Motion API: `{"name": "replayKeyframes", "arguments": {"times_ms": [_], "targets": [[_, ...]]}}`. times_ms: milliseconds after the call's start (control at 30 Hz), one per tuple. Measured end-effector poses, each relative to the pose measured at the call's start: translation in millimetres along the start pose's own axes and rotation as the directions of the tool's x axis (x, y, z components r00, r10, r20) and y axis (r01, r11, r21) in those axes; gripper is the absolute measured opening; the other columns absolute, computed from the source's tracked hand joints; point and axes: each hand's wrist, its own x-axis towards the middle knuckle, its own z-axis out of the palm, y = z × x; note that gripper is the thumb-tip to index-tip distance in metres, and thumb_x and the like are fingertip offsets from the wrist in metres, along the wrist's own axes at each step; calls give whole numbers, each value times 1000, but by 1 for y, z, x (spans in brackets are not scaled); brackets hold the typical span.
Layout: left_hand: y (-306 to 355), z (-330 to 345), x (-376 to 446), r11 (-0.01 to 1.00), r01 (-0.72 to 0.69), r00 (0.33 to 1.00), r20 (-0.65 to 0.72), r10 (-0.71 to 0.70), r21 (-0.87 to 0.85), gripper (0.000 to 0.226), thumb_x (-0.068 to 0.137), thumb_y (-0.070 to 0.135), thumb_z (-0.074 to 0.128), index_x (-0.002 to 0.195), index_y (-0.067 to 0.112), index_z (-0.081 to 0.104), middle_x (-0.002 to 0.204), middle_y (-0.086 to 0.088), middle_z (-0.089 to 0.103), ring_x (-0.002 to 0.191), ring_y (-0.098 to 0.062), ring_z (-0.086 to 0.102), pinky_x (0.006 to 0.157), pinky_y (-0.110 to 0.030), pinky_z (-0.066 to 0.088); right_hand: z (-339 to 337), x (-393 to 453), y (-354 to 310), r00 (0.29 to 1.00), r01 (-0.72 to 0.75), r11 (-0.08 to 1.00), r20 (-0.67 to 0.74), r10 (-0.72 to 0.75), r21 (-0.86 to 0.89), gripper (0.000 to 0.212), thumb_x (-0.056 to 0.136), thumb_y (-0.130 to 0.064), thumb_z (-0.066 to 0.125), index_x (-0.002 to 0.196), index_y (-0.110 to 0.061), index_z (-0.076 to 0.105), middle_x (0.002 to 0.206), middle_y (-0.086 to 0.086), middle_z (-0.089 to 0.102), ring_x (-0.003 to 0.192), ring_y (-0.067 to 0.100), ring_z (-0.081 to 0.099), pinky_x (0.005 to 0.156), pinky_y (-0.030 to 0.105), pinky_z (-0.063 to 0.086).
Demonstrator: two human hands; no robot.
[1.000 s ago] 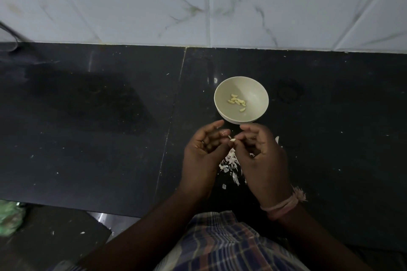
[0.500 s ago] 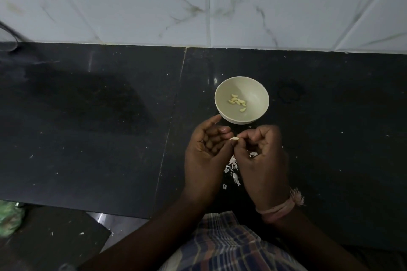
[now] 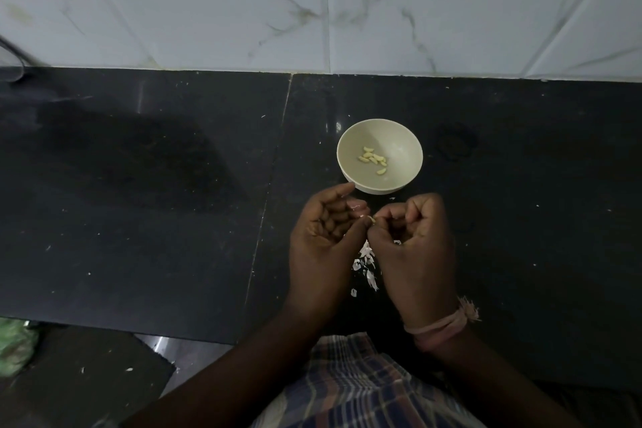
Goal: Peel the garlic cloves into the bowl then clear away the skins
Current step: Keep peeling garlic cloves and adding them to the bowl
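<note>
Two hands meet just near of the bowl [image 3: 379, 156]: the left hand [image 3: 321, 247] and right hand [image 3: 415, 254], fingers curled, pinch one small garlic clove [image 3: 371, 218] between them, seemingly so each can pull at its skin. Peeled cloves [image 3: 373, 160] lie in the bowl. White skins [image 3: 365, 262] litter the dark desk [image 3: 139, 219] below; marbled wall tiles [image 3: 451, 3] stand beyond.

No legible text or labels anywhere.

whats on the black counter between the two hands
In the head view, a scatter of white garlic skins lies on the black counter between the left hand and right hand.
</note>
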Motion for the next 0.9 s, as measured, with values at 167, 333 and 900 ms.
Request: {"name": "replayKeyframes", "arguments": {"times_ms": [167, 333, 900], "targets": [[-2, 3, 4, 989, 98, 994, -35, -102, -114, 47, 85, -17, 66, 122, 11, 66, 105, -10, 74, 103, -22, 70, 93, -32, 57, 0, 1, -2, 1000, -17, 990, -14, 19, 140, 58, 80, 4, 71, 81, -44, 38, 81, 4, 67, 74, 22, 67, 69, 38, 56], [-5, 8, 4, 935, 223, 966, -66, -250, -277, 36, 82, -14, 69, 109, 8, 71, 103, -11, 76, 102, -22, 71, 92, -34, 57, -3, 0, 3, 997, 80, 997, -1, -80, -4, 44, 83, 2, 70, 87, -29, 39, 85, 3, 63, 79, 21, 64, 70, 44, 54], [-3, 3, 18, 840, 385, 921, 103, -376, -381, 61, 78, -13, 65, 136, 5, 56, 130, -16, 68, 119, -27, 68, 96, -35, 58, -4, 13, 6, 1000, -14, 985, -16, 17, 171, 30, 89, 6, 66, 94, -18, 48, 90, 9, 65, 79, 20, 65, 70, 25, 54]]}}
